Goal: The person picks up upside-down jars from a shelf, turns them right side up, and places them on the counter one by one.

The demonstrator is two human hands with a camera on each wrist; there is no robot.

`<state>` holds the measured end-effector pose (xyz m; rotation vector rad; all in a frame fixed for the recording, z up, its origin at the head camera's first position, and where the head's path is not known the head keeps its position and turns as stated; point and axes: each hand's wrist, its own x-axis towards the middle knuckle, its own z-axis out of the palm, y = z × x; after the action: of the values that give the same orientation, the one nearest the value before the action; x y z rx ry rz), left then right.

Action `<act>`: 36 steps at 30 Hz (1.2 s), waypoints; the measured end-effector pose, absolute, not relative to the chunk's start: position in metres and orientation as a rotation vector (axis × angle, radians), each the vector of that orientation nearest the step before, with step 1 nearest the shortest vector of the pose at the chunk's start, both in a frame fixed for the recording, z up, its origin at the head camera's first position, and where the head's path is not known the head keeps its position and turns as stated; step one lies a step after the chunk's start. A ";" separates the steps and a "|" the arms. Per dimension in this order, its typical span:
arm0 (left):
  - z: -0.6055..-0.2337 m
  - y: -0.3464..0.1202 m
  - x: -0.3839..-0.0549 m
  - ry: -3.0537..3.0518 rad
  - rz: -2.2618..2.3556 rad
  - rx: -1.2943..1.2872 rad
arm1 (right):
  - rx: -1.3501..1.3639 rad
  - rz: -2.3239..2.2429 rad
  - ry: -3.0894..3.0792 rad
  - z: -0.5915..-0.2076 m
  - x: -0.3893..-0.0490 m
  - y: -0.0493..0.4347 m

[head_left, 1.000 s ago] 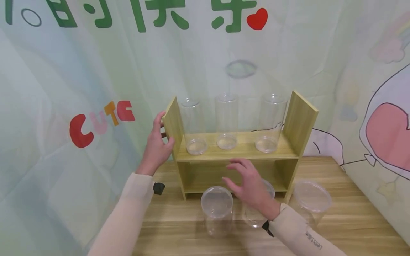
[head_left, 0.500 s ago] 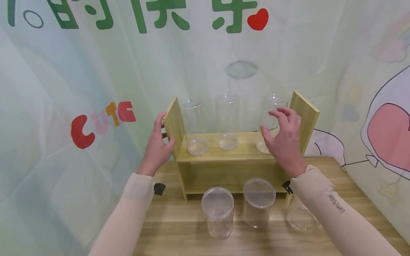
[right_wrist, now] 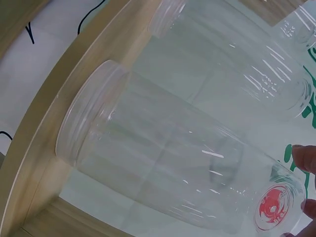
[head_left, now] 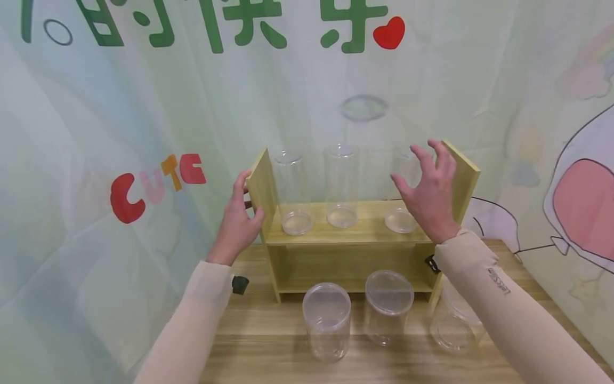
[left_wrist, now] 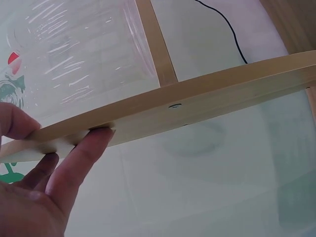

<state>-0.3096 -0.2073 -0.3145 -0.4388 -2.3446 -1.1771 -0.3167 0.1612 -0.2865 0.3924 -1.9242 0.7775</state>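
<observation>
A two-tier wooden shelf (head_left: 307, 234) stands on the table. My left hand (head_left: 237, 221) grips the front edge of its left side panel (head_left: 261, 194), thumb on one face and fingers on the other in the left wrist view. Three clear plastic jars stand on the upper tier: a left jar (head_left: 291, 186), a middle jar (head_left: 341, 184) and a right jar (head_left: 400, 220). The right jar (right_wrist: 163, 143) stands upside down on its lid, with a red mark on its raised base. My right hand (head_left: 431, 197) is spread in front of it, fingertips close to that base.
On the wood-grain table (head_left: 268, 357), three more clear jars stand before the shelf: one left (head_left: 327, 322), one in the middle (head_left: 388, 298), one right (head_left: 453, 330) partly behind my right sleeve. A printed curtain (head_left: 192, 96) hangs behind. A thin black cable (left_wrist: 228, 24) runs behind the shelf.
My right hand has moved from above the table jars up and right to the right jar on the upper tier, its fingers spreading wider. My left hand has stayed on the side panel.
</observation>
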 end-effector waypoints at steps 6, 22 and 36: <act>-0.312 -0.202 -0.312 -2.330 -1.186 -0.439 | 0.376 0.804 -1.949 -0.283 -0.319 0.165; -0.316 -0.205 -0.308 -2.353 -1.173 -0.432 | 0.379 0.880 -1.920 -0.290 -0.309 0.165; -0.316 -0.207 -0.308 -2.349 -1.212 -0.427 | 0.301 0.967 -1.871 -0.291 -0.287 0.173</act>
<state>-0.3081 -0.2070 -0.3156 -0.4273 -2.3490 -1.2121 -0.2874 0.1731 -0.2910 0.3015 -1.8709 0.9672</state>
